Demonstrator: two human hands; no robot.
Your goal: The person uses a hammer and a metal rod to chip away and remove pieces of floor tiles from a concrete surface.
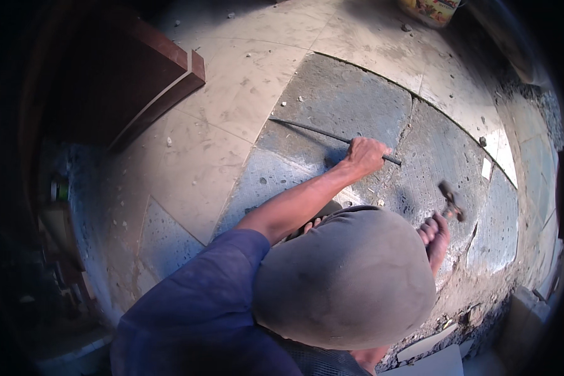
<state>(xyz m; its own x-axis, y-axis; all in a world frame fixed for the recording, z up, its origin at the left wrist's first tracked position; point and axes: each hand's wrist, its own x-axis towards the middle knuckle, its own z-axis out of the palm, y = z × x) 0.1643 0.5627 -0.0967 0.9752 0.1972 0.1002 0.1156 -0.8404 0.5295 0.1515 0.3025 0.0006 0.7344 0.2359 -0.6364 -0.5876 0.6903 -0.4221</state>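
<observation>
The left hand (365,156) is observed clenched around a dark bar (313,130), its far end at the edge of the beige tiles (216,138), while the right hand (437,235) grips a blurred hammer (452,203) over rough grey floor (351,94).

- 2 hands, mine: left (365,156) at 2 o'clock, right (437,235) between 3 and 4
- 1 dark rod (321,131), 1–2 o'clock, in left grip
- 1 hammer (452,202), 3 o'clock, in right grip
- 1 printed tub (433,11), 1 o'clock, cut off by edge
- 1 brown wooden panel (141,81), 10 o'clock
- 1 triangular grey patch (166,238), 8 o'clock
- 1 small white chip (486,168), 3 o'clock
- at least 2 loose flat pieces (427,345), 5 o'clock
- pebbles: many, can't count
</observation>
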